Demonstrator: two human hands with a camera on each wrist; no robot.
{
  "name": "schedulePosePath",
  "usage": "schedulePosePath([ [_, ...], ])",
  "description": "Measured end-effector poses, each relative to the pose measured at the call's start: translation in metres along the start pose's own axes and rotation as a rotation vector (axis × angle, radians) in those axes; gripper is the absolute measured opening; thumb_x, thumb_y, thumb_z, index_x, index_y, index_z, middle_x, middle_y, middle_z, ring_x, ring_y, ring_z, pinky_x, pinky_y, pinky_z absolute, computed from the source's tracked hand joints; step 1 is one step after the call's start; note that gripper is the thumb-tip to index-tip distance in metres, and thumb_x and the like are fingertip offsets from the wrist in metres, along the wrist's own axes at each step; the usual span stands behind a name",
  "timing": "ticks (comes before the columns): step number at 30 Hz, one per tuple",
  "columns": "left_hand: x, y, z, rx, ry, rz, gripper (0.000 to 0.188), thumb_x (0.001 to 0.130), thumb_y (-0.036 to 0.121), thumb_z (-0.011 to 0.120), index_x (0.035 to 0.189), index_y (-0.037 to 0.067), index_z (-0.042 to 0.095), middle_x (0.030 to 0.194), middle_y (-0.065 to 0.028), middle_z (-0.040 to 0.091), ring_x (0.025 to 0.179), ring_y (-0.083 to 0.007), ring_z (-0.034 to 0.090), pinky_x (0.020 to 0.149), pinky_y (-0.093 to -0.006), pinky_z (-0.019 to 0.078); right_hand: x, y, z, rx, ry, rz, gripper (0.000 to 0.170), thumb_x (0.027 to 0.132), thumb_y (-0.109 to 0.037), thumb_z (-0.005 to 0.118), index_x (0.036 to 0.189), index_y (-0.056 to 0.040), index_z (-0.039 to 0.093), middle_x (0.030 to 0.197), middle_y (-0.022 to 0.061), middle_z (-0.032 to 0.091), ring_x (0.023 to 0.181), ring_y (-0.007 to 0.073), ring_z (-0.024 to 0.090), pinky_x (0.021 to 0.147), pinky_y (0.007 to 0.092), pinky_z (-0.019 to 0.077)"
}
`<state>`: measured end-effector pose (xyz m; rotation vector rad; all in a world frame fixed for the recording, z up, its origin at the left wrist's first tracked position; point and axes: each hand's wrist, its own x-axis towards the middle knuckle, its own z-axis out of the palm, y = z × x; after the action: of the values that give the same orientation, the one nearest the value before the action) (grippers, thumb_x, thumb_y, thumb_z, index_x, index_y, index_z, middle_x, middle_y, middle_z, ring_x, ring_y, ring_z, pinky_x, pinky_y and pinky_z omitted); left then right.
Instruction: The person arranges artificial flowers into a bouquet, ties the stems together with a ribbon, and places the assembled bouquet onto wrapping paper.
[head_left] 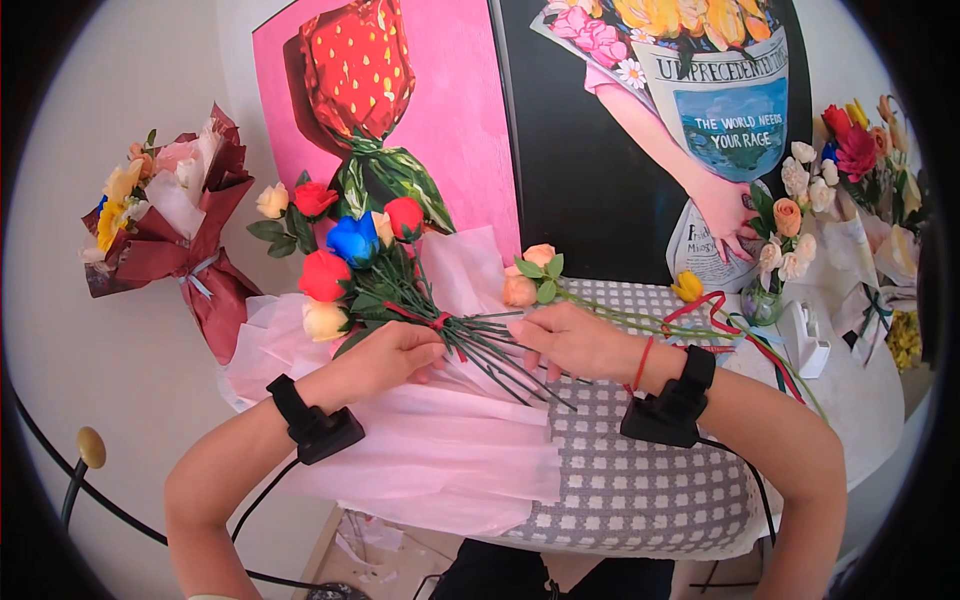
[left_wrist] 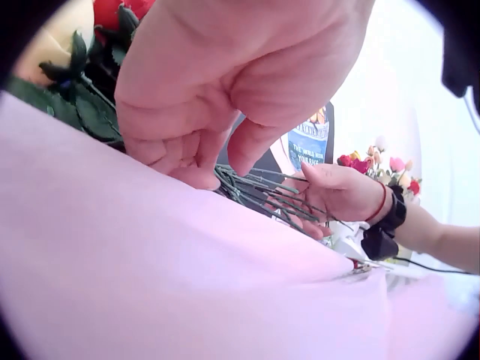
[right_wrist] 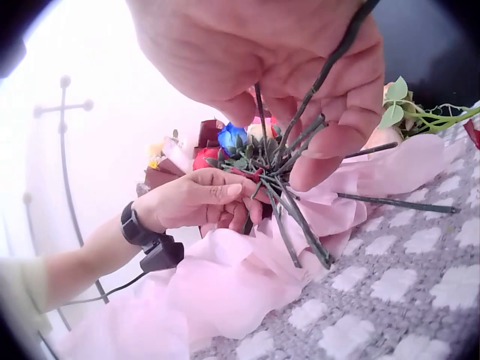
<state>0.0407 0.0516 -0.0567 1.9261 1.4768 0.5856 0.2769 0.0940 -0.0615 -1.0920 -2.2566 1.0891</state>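
A bunch of red, blue and cream roses point(head_left: 352, 242) lies on pink wrapping paper point(head_left: 430, 440), its flower heads toward the back left. Red ribbon point(head_left: 440, 320) circles the green stems point(head_left: 500, 378), which fan out below it. My left hand point(head_left: 385, 358) grips the bunch right at the ribbon, fingers curled at the stems. Farther down, my right hand point(head_left: 572, 340) holds some of the stem ends between thumb and fingers. From the right wrist view, several stems point(right_wrist: 300, 225) spread out under that hand point(right_wrist: 277, 67), and the left hand point(right_wrist: 202, 196) is at the tied point.
Peach roses point(head_left: 530, 275) on long stems lie behind the right hand, near loose red ribbon point(head_left: 715, 305) and a yellow tulip point(head_left: 688, 286). A glass vase point(head_left: 762, 305) and a white tape dispenser point(head_left: 806, 340) stand at right. A wrapped bouquet point(head_left: 190, 240) is at left; paintings stand behind.
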Motion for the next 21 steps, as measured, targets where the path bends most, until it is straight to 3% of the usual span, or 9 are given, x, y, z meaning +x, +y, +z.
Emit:
schedulePosePath([
  [2,0.003,-0.001,0.000,-0.231,-0.035,-0.138,0.022,0.089,0.024,0.050,0.084,0.007,0.062,0.073,0.0018,0.060,0.064,-0.0048,0.053,0.054,-0.0187,0.0399,-0.001,-0.001,0.003,0.090,0.016,0.030,0.035,0.087,-0.033,0.042,0.079,-0.0024,0.058,0.068,0.0070,0.060,0.051,0.0153,0.056,0.055,0.0309,0.0452],
  [5,0.005,-0.004,-0.002,-0.333,-0.036,-0.203,0.023,0.088,0.026,0.051,0.084,0.007,0.063,0.075,0.0016,0.061,0.063,-0.0049,0.053,0.054,-0.0173,0.0398,0.000,0.001,0.006,0.020,-0.025,0.026,0.033,0.088,-0.029,0.040,0.078,-0.0025,0.057,0.067,0.0075,0.059,0.056,0.0185,0.057,0.059,0.0329,0.0452],
  [11,0.007,-0.012,-0.003,-0.343,-0.045,-0.252,0.023,0.087,0.027,0.054,0.084,0.007,0.063,0.075,0.0001,0.062,0.062,-0.0054,0.054,0.054,-0.0181,0.0408,0.003,-0.008,0.004,-0.188,-0.059,-0.005,0.026,0.087,-0.021,0.038,0.086,-0.0036,0.058,0.073,0.0132,0.060,0.072,0.0288,0.058,0.069,0.0381,0.0440],
  [14,0.012,-0.016,-0.002,-0.331,-0.030,-0.220,0.022,0.086,0.027,0.055,0.083,0.007,0.063,0.076,-0.0002,0.063,0.064,-0.0054,0.054,0.054,-0.0183,0.0409,0.001,-0.011,0.010,-0.265,-0.011,-0.097,0.024,0.086,-0.019,0.040,0.094,-0.0053,0.058,0.081,0.0172,0.060,0.077,0.0333,0.058,0.071,0.0412,0.0435],
  [16,0.010,-0.013,-0.003,-0.340,0.008,-0.188,0.022,0.086,0.027,0.056,0.083,0.007,0.063,0.076,-0.0002,0.063,0.064,-0.0052,0.054,0.056,-0.0184,0.0410,-0.006,-0.012,0.017,-0.229,0.163,-0.204,0.024,0.086,-0.017,0.041,0.102,-0.0058,0.056,0.087,0.0198,0.059,0.082,0.0363,0.056,0.073,0.0432,0.0428],
  [21,0.004,0.005,-0.006,-0.357,0.125,-0.085,0.020,0.085,0.026,0.058,0.082,0.006,0.063,0.076,0.0003,0.062,0.068,-0.0052,0.054,0.060,-0.0193,0.0414,-0.014,-0.017,0.016,-0.142,0.290,-0.279,0.024,0.086,-0.014,0.041,0.103,-0.0033,0.053,0.086,0.0198,0.058,0.081,0.0364,0.056,0.071,0.0427,0.0426],
])
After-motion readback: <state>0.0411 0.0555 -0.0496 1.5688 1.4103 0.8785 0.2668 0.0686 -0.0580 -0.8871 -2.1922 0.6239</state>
